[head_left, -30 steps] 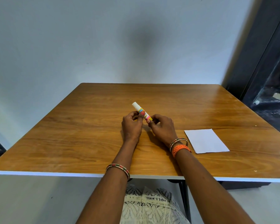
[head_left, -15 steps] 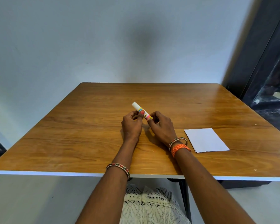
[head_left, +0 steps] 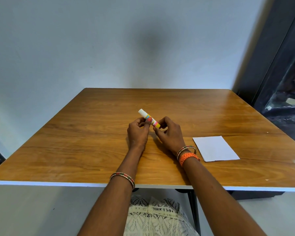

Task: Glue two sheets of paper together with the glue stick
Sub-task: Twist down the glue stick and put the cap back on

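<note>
both hands, left hand (head_left: 138,133) and right hand (head_left: 169,136), pinch the capped glue stick (head_left: 148,118); paper (head_left: 215,148) lies apart.

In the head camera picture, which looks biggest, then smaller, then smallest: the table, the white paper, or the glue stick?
1. The table looks by far the biggest.
2. The white paper comes next.
3. The glue stick, held by the left hand and right hand, looks smallest.

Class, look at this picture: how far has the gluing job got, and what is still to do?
Done: nothing glued yet. The white paper lies flat on the wooden table, untouched, right of the hands. In hand: the left hand and right hand both grip the glue stick, white cap apparently on. Left: uncapping, spreading glue, pressing sheets together.
</note>
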